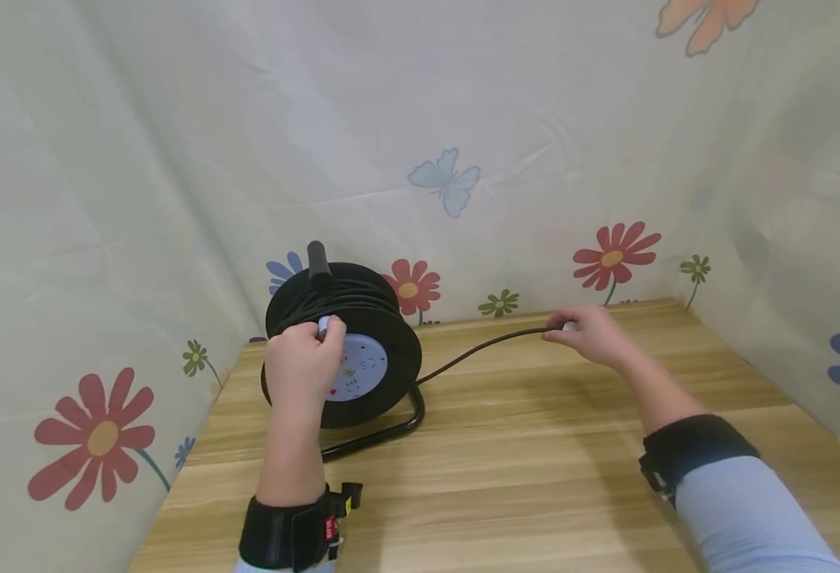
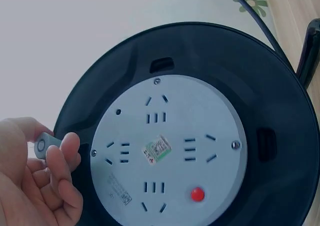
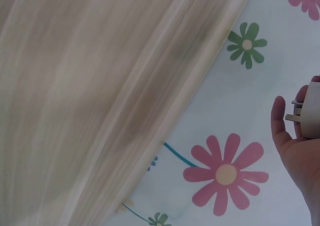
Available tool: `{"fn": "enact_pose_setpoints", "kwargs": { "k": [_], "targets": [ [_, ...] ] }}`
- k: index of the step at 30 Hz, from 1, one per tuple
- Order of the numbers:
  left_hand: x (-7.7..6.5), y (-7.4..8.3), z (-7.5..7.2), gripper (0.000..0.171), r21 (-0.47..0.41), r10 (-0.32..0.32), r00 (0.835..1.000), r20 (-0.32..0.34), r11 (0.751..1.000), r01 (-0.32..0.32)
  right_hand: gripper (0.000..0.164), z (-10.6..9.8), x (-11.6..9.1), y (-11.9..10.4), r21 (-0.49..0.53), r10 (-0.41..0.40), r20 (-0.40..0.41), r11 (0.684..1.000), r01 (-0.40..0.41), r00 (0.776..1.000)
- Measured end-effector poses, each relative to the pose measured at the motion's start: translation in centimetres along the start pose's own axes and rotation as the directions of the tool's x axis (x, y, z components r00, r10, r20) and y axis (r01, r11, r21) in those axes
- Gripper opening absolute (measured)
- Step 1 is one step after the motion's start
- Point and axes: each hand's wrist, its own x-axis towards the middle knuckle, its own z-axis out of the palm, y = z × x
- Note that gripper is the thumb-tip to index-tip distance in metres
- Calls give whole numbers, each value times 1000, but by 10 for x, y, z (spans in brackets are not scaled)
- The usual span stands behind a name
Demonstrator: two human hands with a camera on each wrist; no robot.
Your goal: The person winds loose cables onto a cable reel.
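A black cable reel (image 1: 398, 342) stands on the wooden table at left, black cord wound on its drum. My left hand (image 1: 298, 362) grips the small grey winding knob (image 2: 46, 145) on the reel's front flange, thumb and fingers curled round it. Beside the knob, the pale socket panel (image 2: 175, 118) carries several outlets and a red button (image 2: 198, 194). From the drum's right side the black cable (image 1: 477, 348) runs slackly, above the table, to my right hand (image 1: 592, 334). That hand holds the white plug (image 3: 311, 110) at the cable's end, its metal pins showing in the right wrist view.
The reel's black tube stand (image 1: 380, 434) rests on the wood-grain table (image 1: 506, 461), and a black carrying handle (image 1: 318, 263) rises above the drum. White sheeting (image 1: 334, 119) printed with flowers and butterflies encloses the table's back and sides.
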Motion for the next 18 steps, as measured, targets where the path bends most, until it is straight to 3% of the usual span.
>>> {"fn": "enact_pose_setpoints", "kwargs": {
  "k": [7, 18],
  "targets": [
    [0, 9, 12, 55, -4, 66, 997, 39, 998, -66, 17, 13, 9, -13, 55, -29, 22, 998, 28, 999],
    [-4, 23, 31, 55, -2, 113, 989, 91, 994, -113, 7, 34, 19, -32, 96, -91, 50, 992, 86, 995]
  ]
}}
